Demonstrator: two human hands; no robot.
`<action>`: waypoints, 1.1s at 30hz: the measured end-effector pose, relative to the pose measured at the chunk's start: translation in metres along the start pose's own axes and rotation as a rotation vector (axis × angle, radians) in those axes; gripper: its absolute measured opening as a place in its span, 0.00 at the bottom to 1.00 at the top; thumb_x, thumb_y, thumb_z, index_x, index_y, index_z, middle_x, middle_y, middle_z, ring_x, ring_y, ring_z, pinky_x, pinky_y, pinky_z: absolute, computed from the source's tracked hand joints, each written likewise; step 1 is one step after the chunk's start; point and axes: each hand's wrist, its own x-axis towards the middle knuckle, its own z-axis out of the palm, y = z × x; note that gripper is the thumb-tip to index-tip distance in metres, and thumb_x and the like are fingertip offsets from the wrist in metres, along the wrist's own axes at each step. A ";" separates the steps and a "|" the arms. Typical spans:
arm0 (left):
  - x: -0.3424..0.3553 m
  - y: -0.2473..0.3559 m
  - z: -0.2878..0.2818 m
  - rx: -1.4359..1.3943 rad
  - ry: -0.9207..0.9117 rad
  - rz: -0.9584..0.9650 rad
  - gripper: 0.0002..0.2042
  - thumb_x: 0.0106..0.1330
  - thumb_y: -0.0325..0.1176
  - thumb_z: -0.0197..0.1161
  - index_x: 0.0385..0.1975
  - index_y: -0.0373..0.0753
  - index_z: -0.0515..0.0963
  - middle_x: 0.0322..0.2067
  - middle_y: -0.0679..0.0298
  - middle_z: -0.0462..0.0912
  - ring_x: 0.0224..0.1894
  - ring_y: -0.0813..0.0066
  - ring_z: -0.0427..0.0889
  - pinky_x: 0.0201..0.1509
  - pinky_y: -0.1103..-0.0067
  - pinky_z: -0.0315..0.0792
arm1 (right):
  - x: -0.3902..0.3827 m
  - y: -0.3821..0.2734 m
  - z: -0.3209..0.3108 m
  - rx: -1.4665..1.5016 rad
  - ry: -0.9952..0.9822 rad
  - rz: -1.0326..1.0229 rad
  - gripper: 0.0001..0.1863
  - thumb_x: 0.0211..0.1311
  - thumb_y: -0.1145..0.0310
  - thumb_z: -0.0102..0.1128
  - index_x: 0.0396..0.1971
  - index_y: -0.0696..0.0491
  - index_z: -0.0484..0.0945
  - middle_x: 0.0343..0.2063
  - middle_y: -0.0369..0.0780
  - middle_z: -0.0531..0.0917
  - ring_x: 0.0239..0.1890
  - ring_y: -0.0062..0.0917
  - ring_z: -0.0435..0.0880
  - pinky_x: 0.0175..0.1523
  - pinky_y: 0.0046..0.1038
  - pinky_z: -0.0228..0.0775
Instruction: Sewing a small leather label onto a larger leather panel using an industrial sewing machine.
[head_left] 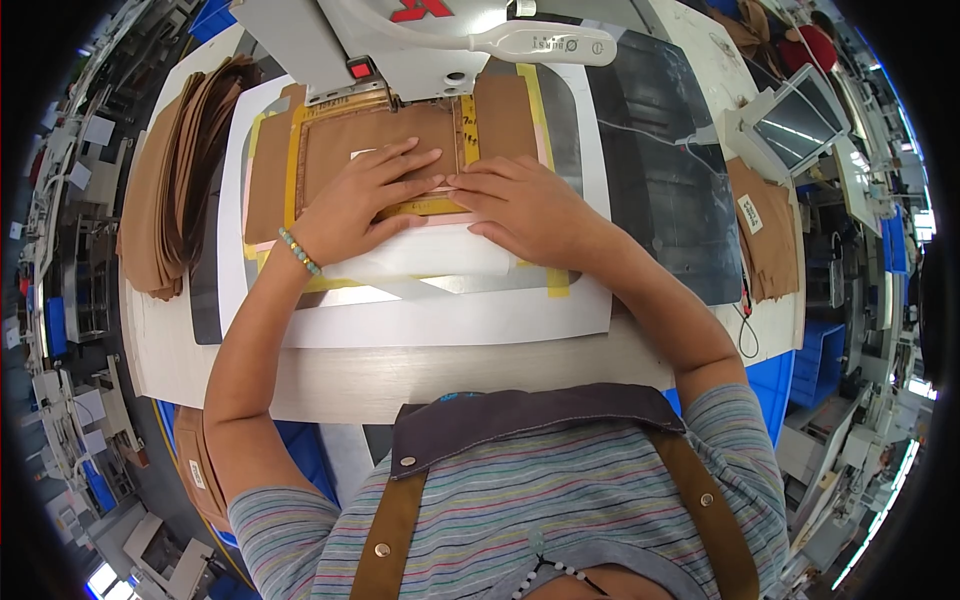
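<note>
The brown fabric panel (375, 130) is already laid within the yellow-edged frame (294, 165), overlain by the spread left hand (368, 195) and the right hand (528, 207), fingers nearly together; remaining work cannot be judged.

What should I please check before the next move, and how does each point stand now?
1. Left hand and right hand open, palms down: ok.
2. Brown cloth flat inside the yellow frame: ok where visible.
3. White patch uncovered: not ok; the left hand appears to overlap it.
4. Fingers safely clear of the white machine: cannot tell; depth is unclear.
5. Screen ready: cannot tell; reflections cross it.
</note>
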 end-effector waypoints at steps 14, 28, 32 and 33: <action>0.021 -0.026 -0.005 0.097 0.013 0.008 0.25 0.72 0.39 0.69 0.68 0.43 0.80 0.77 0.62 0.71 0.81 0.54 0.62 0.80 0.57 0.62 | -0.008 0.033 -0.012 0.102 0.278 0.263 0.10 0.70 0.69 0.64 0.46 0.52 0.90 0.59 0.41 0.85 0.67 0.41 0.77 0.73 0.43 0.65; 0.045 -0.051 -0.008 0.042 0.055 -0.155 0.22 0.77 0.48 0.63 0.67 0.50 0.82 0.66 0.55 0.82 0.66 0.50 0.77 0.73 0.62 0.69 | -0.008 0.038 -0.012 0.143 0.302 0.289 0.09 0.72 0.68 0.64 0.45 0.53 0.90 0.59 0.40 0.86 0.66 0.39 0.78 0.73 0.42 0.64; 0.051 -0.055 -0.006 0.054 0.074 -0.183 0.21 0.78 0.46 0.62 0.66 0.48 0.83 0.64 0.51 0.82 0.66 0.49 0.77 0.73 0.63 0.69 | -0.006 0.037 -0.022 0.188 0.275 0.266 0.09 0.72 0.67 0.65 0.46 0.53 0.89 0.58 0.39 0.86 0.66 0.38 0.77 0.72 0.42 0.65; 0.050 -0.057 -0.005 0.029 0.106 -0.181 0.21 0.78 0.45 0.62 0.66 0.47 0.82 0.64 0.50 0.82 0.66 0.49 0.76 0.74 0.63 0.69 | -0.006 0.034 -0.027 0.180 0.275 0.263 0.09 0.72 0.67 0.65 0.46 0.53 0.89 0.58 0.39 0.86 0.66 0.38 0.77 0.72 0.42 0.65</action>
